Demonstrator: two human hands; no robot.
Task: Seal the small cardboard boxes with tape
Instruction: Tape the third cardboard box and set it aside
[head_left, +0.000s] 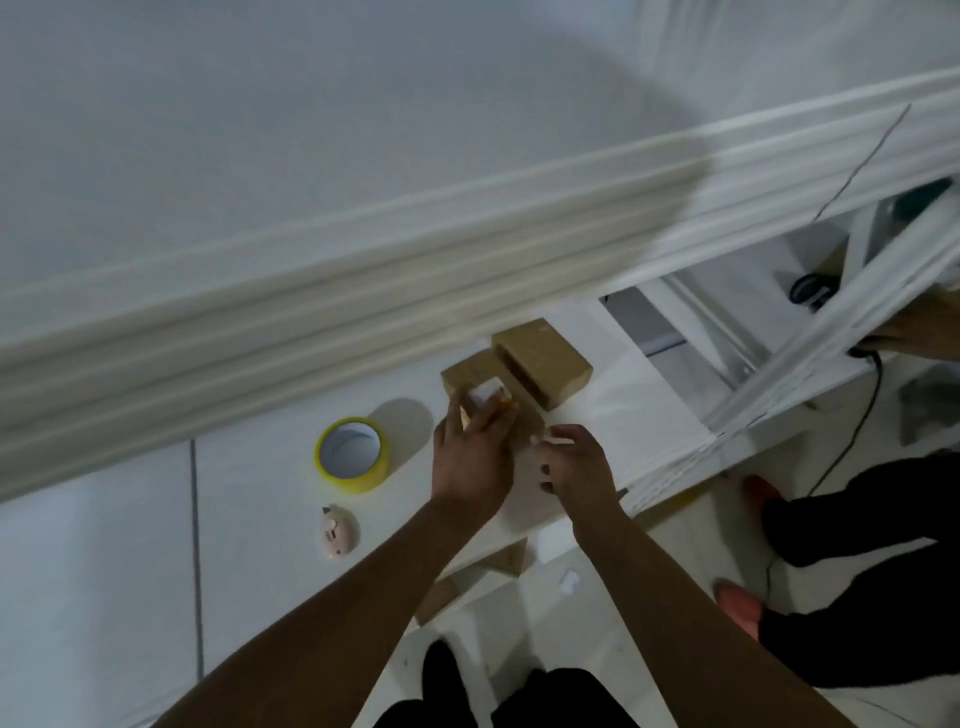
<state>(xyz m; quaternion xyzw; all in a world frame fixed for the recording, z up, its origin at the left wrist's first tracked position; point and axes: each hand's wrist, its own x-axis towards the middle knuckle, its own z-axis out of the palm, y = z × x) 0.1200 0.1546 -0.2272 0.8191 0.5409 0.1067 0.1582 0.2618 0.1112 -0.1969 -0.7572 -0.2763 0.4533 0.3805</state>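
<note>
Fingers (470, 415) of the left hand (470, 460) curl round a small white thing on a box (467, 371) mid-frame. Right hand (574, 462) pinches something pale, can't tell what. Yellow tape roll (352, 454) sits left of them.

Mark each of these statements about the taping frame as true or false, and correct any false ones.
1. The yellow tape roll lies flat on the white surface, to the left of both hands. True.
2. The left hand holds the tape roll. False: the roll lies apart from it; the hand is at a small cardboard box.
3. A larger cardboard box sits beyond the hands. True.
4. The pink object sits on top of the tape roll. False: it rests on the surface, nearer the camera than the roll.
5. The right hand is far from the left. False: they are close together.
</note>
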